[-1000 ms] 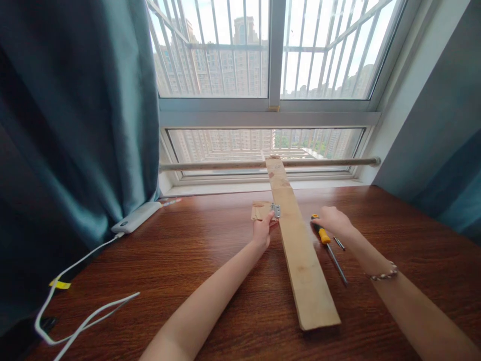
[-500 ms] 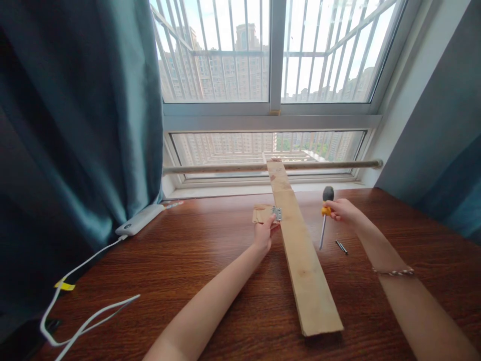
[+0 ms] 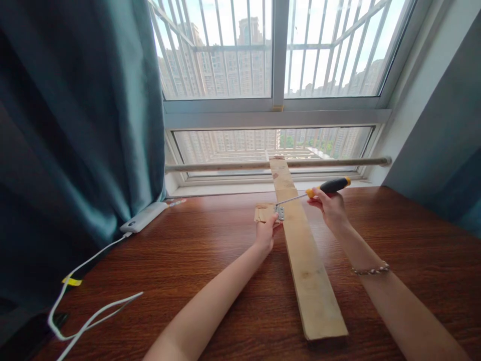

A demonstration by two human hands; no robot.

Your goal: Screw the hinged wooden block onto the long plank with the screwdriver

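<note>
A long pale wooden plank (image 3: 308, 273) runs away from me, its far end at the rail by the window. Against its left edge sits a small wooden block (image 3: 263, 212), with a metal hinge (image 3: 280, 213) over the joint. My left hand (image 3: 266, 234) is closed on the hinge, thumb on top and fingers partly hidden beneath. My right hand (image 3: 330, 208) grips a screwdriver (image 3: 336, 185) with a black and yellow handle. Its shaft slants left across the plank, and its tip is at the hinge's upper left; whether it sits in a screw is too small to tell.
The brown wooden table (image 3: 188, 260) stretches up to the window frame. At the left lie a white power strip (image 3: 145, 218) and a white cable (image 3: 95, 313) beside a dark curtain (image 3: 86, 125). A horizontal rail (image 3: 338, 163) crosses before the window.
My right hand has moved left, turning the screwdriver from upright to slanted, with its tip now at the hinge. The loose screws on the table are now hidden behind my right arm. My left hand stays put.
</note>
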